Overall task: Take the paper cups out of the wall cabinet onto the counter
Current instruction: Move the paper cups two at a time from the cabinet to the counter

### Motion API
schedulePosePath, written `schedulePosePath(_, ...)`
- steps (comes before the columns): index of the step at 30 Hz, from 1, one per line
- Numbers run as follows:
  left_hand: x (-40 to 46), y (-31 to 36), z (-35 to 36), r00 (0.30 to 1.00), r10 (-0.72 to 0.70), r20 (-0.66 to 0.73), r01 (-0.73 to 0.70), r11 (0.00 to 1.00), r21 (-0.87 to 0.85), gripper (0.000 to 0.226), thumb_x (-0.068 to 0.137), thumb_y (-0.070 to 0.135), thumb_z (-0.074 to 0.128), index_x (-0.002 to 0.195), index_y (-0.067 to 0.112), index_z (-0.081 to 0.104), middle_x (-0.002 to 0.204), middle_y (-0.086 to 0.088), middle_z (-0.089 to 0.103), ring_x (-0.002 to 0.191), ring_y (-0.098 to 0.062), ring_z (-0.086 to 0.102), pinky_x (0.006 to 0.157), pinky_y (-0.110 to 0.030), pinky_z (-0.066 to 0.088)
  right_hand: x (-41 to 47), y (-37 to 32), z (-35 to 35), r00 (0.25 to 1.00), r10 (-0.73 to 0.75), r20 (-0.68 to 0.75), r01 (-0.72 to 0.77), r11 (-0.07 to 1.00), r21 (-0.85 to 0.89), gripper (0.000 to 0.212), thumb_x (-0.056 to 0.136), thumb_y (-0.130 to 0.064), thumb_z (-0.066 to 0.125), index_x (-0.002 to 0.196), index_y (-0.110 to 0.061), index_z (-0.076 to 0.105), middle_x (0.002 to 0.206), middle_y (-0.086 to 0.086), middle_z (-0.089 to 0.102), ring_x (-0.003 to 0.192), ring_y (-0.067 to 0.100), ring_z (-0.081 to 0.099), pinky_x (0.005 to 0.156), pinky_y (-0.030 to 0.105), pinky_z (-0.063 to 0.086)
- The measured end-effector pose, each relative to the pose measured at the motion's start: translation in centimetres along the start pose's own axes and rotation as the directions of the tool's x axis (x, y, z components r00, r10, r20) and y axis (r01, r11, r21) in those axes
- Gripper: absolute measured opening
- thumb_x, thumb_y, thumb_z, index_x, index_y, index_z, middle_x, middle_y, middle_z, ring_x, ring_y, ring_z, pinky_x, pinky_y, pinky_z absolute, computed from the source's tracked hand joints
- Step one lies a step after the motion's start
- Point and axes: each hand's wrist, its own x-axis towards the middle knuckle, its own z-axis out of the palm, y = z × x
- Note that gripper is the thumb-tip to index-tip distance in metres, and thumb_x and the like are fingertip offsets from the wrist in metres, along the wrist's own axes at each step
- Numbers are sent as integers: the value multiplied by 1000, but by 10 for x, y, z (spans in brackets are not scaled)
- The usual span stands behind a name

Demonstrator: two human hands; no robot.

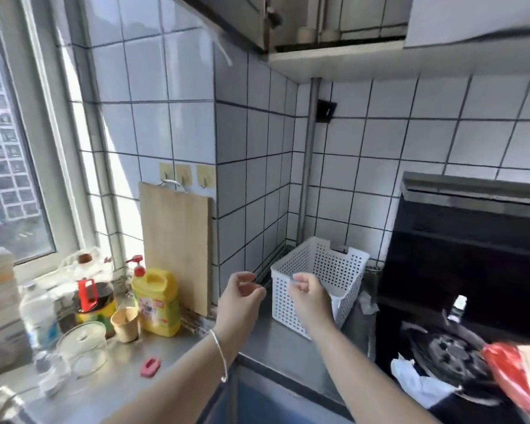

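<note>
Paper cups (306, 34) blurred, dim inside wall cabinet (334, 53).

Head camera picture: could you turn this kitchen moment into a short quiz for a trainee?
1. True or false: the left hand is holding a paper cup.
2. Where does the paper cup on the counter stand? A) inside the white basket; B) beside the yellow bottle; C) on the stove.
3. Fill in: the wooden cutting board hangs on the tiled ____.

Key
1. False: both it and the right hand are raised with fingers curled, and neither holds a cup.
2. B
3. wall. Two pale, blurred cup-like shapes also show in the open wall cabinet above.
</note>
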Motion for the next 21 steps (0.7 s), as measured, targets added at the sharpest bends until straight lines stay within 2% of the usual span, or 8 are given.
schedulePosePath(2, 34, 17, 8, 998, 35, 60, -36, 999, 8, 22, 87, 15, 59, 105, 25, 51, 90, 9, 60, 83, -12, 59, 77, -25, 49, 28, -17, 3, 997, -9, -70, 10, 1000, 15, 22, 86, -18, 55, 108, -15, 58, 102, 2, 65, 91, 20, 61, 84, 36, 52)
schedulePosePath(6, 99, 48, 27, 980, 117, 159, -109, 992, -59, 21, 86, 13, 59, 104, 23, 54, 90, 5, 62, 73, -10, 57, 61, -17, 46, 81, -50, 4, 984, -103, -149, 99, 995, -33, 22, 88, -22, 57, 110, -19, 58, 90, -7, 59, 88, 15, 58, 74, 27, 46)
schedulePosePath(7, 114, 56, 32, 977, 135, 167, -125, 990, -72, 21, 86, 13, 59, 103, 23, 54, 90, 5, 62, 72, -10, 57, 61, -16, 47, 92, -58, 3, 979, -124, -164, 120, 992, -37, 22, 89, -22, 57, 111, -19, 57, 87, -10, 58, 86, 14, 57, 73, 27, 46)
schedulePosePath(10, 158, 78, 46, 967, 182, 177, -166, 981, -100, 21, 85, 14, 60, 102, 24, 55, 90, 5, 63, 76, -12, 59, 71, -25, 49, 127, -78, -5, 962, -189, -198, 176, 981, -83, 21, 89, -22, 57, 109, -20, 57, 80, -13, 55, 74, 8, 53, 60, 18, 41)
schedulePosePath(14, 210, 110, 61, 945, 262, 195, -238, 962, -136, 21, 85, 14, 59, 98, 29, 54, 91, 4, 63, 72, -12, 56, 67, -25, 44, 177, -111, -23, 938, -275, -212, 246, 958, -150, 21, 89, -24, 57, 109, -21, 58, 80, -14, 55, 74, 7, 53, 59, 12, 38)
schedulePosePath(19, 268, 168, 85, 901, 398, 169, -373, 913, -164, 20, 85, 15, 60, 100, 27, 54, 91, 4, 61, 74, -9, 56, 62, -18, 44, 236, -166, -54, 882, -417, -219, 381, 905, -191, 20, 88, -24, 58, 108, -21, 59, 81, -15, 54, 73, 4, 52, 58, 13, 38)
schedulePosePath(21, 286, 197, 97, 875, 457, 158, -435, 887, -153, 21, 85, 14, 60, 101, 26, 53, 89, 5, 59, 69, -6, 54, 51, -9, 44, 258, -194, -69, 848, -480, -227, 445, 876, -187, 19, 88, -23, 59, 107, -21, 59, 82, -15, 54, 75, 4, 52, 58, 12, 36)
